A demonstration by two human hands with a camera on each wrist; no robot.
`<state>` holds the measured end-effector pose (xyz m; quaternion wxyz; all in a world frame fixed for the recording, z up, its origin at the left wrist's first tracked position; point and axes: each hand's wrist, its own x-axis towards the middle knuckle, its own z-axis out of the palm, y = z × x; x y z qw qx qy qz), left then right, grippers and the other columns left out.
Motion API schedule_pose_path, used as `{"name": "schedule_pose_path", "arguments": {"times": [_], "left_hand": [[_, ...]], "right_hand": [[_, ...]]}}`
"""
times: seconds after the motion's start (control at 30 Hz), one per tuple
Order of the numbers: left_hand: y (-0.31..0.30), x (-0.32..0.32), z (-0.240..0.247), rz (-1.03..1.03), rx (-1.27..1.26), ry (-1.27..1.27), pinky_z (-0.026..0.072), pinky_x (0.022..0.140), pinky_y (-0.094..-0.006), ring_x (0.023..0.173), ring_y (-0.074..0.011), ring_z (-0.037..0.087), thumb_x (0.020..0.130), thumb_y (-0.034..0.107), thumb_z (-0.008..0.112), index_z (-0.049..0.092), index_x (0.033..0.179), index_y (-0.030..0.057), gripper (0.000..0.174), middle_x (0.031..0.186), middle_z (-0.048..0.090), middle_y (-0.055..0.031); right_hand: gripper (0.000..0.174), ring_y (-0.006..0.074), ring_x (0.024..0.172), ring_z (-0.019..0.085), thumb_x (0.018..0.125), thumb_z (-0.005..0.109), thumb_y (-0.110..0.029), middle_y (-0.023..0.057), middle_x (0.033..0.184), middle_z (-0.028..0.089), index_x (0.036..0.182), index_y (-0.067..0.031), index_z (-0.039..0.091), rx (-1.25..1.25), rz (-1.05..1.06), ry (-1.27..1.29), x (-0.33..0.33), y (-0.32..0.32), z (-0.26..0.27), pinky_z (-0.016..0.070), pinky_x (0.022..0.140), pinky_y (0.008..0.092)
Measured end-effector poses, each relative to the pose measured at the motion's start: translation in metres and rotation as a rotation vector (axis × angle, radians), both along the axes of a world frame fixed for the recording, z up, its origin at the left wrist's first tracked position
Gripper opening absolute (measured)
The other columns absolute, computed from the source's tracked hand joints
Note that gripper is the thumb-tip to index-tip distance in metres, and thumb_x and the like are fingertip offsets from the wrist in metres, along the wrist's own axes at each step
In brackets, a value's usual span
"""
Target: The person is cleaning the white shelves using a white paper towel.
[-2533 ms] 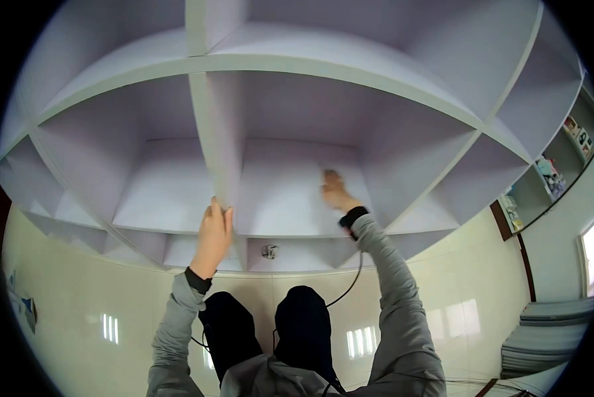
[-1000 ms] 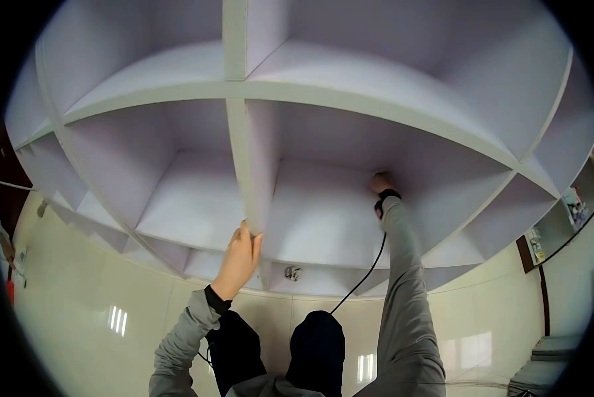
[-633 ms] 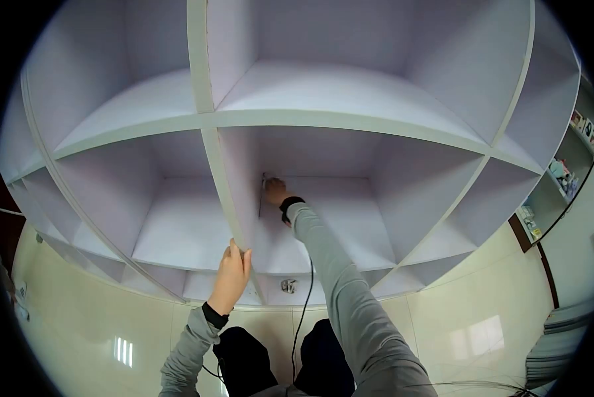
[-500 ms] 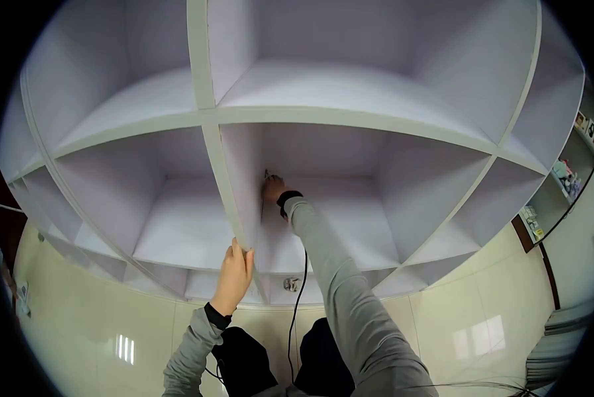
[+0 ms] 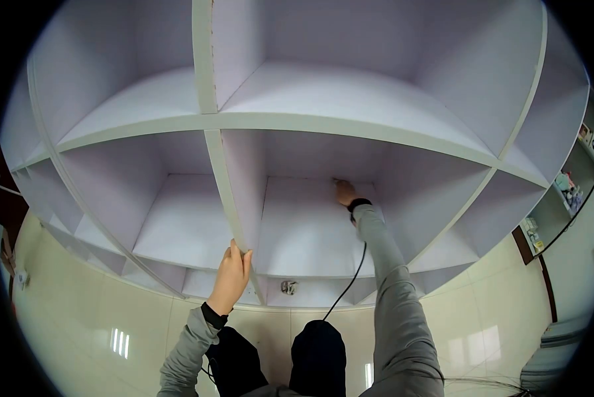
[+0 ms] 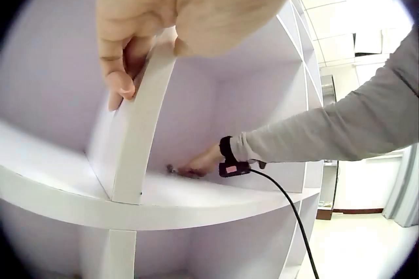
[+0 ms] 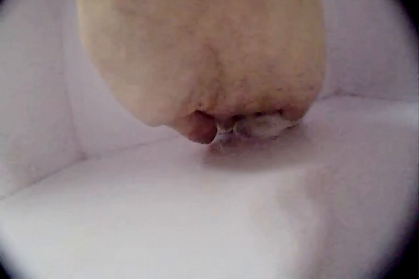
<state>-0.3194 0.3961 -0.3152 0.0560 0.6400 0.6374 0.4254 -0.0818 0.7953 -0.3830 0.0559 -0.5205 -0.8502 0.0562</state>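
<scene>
Fingers and thumb of the left hand (image 5: 231, 278) grip the front edge of an upright divider (image 5: 223, 185) in the pale shelf unit; the left wrist view shows this hand (image 6: 190, 4) close up. Deep in the compartment to the right, the right hand (image 5: 345, 193) is low at the back, over the shelf board (image 5: 310, 231). In the right wrist view its fingers curl under the palm (image 7: 203, 43) around a crumpled whitish, wet-looking thing (image 7: 262, 125) against the board. Most of that thing is hidden by the hand.
A small crumpled thing (image 5: 288, 287) lies in the low compartment below. A black cable (image 5: 347, 288) hangs from the right wrist towards the knees. Other compartments surround this one; a shelf with small goods (image 5: 568, 188) stands at the far right.
From the compartment's back left corner, the right hand has moved right along the back. Earlier it was at the back right, too. The left hand stays on the divider edge.
</scene>
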Motion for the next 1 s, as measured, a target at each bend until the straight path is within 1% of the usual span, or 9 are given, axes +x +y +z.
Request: {"name": "schedule_pose_path", "arguments": {"times": [0.17, 0.3, 0.4, 0.47, 0.73, 0.8, 0.87, 0.9, 1.0], "left_hand": [[0.000, 0.001, 0.001, 0.000, 0.000, 0.019, 0.0452, 0.062, -0.0433, 0.069, -0.0416, 0.054, 0.091, 0.011, 0.047, 0.032, 0.115, -0.0135, 0.038, 0.082, 0.052, -0.0277], [-0.002, 0.002, 0.004, -0.002, 0.004, -0.006, 0.0450, 0.061, -0.0434, 0.070, -0.0416, 0.054, 0.090, 0.012, 0.047, 0.032, 0.116, -0.0134, 0.039, 0.082, 0.052, -0.0273], [-0.001, 0.000, 0.002, -0.024, -0.042, -0.025, 0.0451, 0.061, -0.0434, 0.070, -0.0419, 0.054, 0.090, 0.012, 0.047, 0.031, 0.116, -0.0127, 0.039, 0.082, 0.052, -0.0275], [0.002, -0.002, -0.009, 0.018, 0.038, 0.020, 0.0449, 0.061, -0.0443, 0.070, -0.0425, 0.054, 0.091, 0.012, 0.047, 0.032, 0.116, -0.0107, 0.037, 0.081, 0.052, -0.0279], [-0.002, 0.000, 0.006, -0.010, 0.035, -0.004, 0.0448, 0.060, -0.0454, 0.070, -0.0429, 0.053, 0.091, 0.014, 0.046, 0.033, 0.116, -0.0070, 0.035, 0.081, 0.052, -0.0282], [-0.005, 0.001, 0.004, 0.001, 0.030, -0.001, 0.0448, 0.060, -0.0454, 0.070, -0.0429, 0.053, 0.091, 0.014, 0.046, 0.033, 0.116, -0.0065, 0.035, 0.080, 0.052, -0.0278], [-0.001, 0.001, 0.003, 0.025, 0.037, 0.017, 0.0446, 0.059, -0.0458, 0.070, -0.0427, 0.053, 0.092, 0.015, 0.045, 0.033, 0.115, -0.0055, 0.033, 0.078, 0.053, -0.0269], [-0.002, 0.001, 0.002, 0.029, 0.035, 0.017, 0.0446, 0.059, -0.0458, 0.070, -0.0427, 0.053, 0.092, 0.015, 0.045, 0.033, 0.115, -0.0055, 0.033, 0.078, 0.053, -0.0269], [-0.002, 0.001, 0.002, 0.022, 0.014, 0.004, 0.0448, 0.058, -0.0450, 0.068, -0.0426, 0.053, 0.092, 0.015, 0.045, 0.033, 0.114, -0.0055, 0.033, 0.077, 0.052, -0.0266]], "right_hand": [[0.056, 0.0320, 0.133, 0.021, 0.086, 0.032, -0.010, 0.0163, 0.146, 0.018, 0.139, 0.0005, 0.018, -0.034, -0.372, -0.001, 0.082, 0.051, -0.047, 0.0223, 0.109, 0.0397], [0.059, 0.0308, 0.137, 0.009, 0.088, 0.027, -0.021, 0.0140, 0.149, 0.008, 0.141, -0.0023, 0.011, -0.059, -0.287, -0.288, 0.101, 0.133, -0.110, 0.0171, 0.110, 0.0419], [0.063, 0.0318, 0.137, 0.004, 0.089, 0.026, -0.031, 0.0143, 0.149, 0.004, 0.142, -0.0024, 0.006, -0.315, -0.376, -0.220, 0.056, 0.007, 0.013, 0.0110, 0.110, 0.0431], [0.065, 0.0324, 0.137, 0.003, 0.089, 0.026, -0.034, 0.0156, 0.149, 0.004, 0.142, -0.0020, 0.005, -0.322, -0.353, -0.163, 0.043, -0.030, 0.025, 0.0085, 0.110, 0.0436], [0.061, 0.0456, 0.133, 0.005, 0.091, 0.028, -0.030, 0.0326, 0.141, 0.009, 0.135, 0.0111, 0.016, -0.261, -0.060, 0.078, 0.096, -0.153, 0.004, 0.0077, 0.109, 0.0502], [0.062, 0.0467, 0.132, 0.008, 0.091, 0.030, -0.030, 0.0339, 0.140, 0.011, 0.133, 0.0132, 0.017, -0.117, -0.038, -0.146, 0.134, -0.177, -0.034, 0.0093, 0.109, 0.0490], [0.062, 0.0476, 0.131, 0.010, 0.090, 0.032, -0.028, 0.0348, 0.139, 0.014, 0.132, 0.0149, 0.016, -0.022, 0.004, -0.161, 0.154, -0.188, -0.037, 0.0117, 0.109, 0.0485], [0.062, 0.0474, 0.130, 0.013, 0.089, 0.034, -0.025, 0.0353, 0.138, 0.016, 0.132, 0.0157, 0.016, -0.169, -0.080, 0.092, 0.154, -0.194, -0.017, 0.0131, 0.109, 0.0492], [0.061, 0.0470, 0.130, 0.014, 0.089, 0.035, -0.024, 0.0348, 0.138, 0.016, 0.133, 0.0140, 0.017, -0.066, 0.032, -0.073, 0.167, -0.134, -0.056, 0.0140, 0.108, 0.0500]]}}
